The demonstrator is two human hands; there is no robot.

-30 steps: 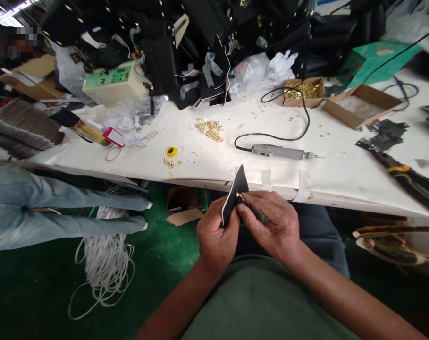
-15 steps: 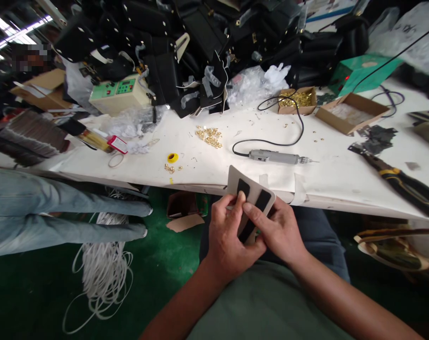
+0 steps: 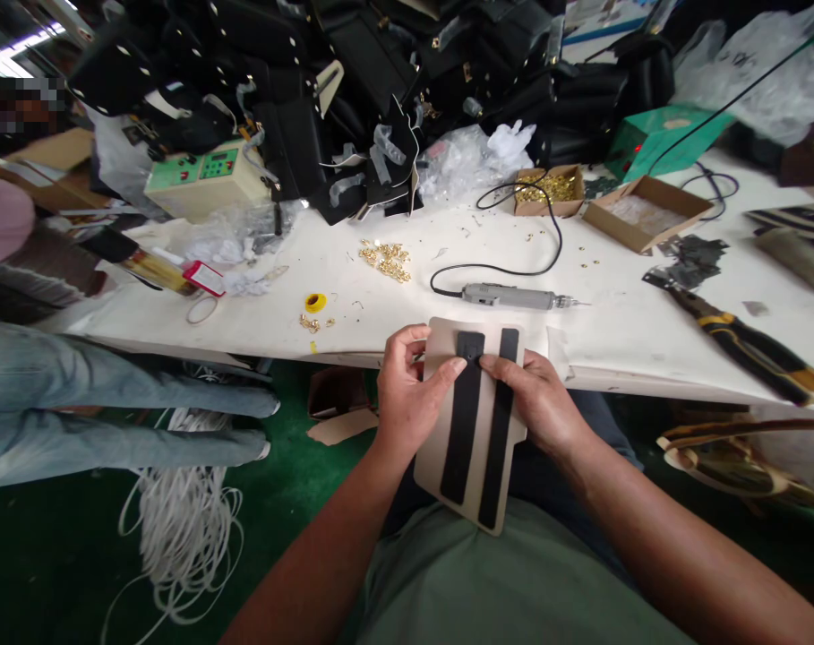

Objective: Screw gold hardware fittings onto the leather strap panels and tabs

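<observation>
Between both hands is a beige flat panel (image 3: pixel 435 457) with two black strips running along it, tilted over my lap at the table edge. My left hand (image 3: pixel 410 390) grips its left side, thumb on the wider strip and fingers behind. My right hand (image 3: pixel 541 399) holds the right side, its thumb pressing near a small dark fitting (image 3: pixel 471 351) at the strip's top end. Beyond the panel lies a grey electric screwdriver (image 3: pixel 510 296) with its bit pointing right. Small gold metal pieces (image 3: pixel 389 260) lie in a pile to its left.
Black bags (image 3: pixel 292 134) are heaped along the back. Cardboard boxes (image 3: pixel 641 215) and a green power unit (image 3: pixel 668 139) stand at back right. Pliers (image 3: pixel 749 345) lie at the right. A yellow tape roll (image 3: pixel 315 302) is at left. A person in jeans (image 3: pixel 111 403) stands at left.
The panel has turned and flattened, so both strips now show along their length. My hands have moved apart to its two sides, still holding it. The view has shifted slightly right.
</observation>
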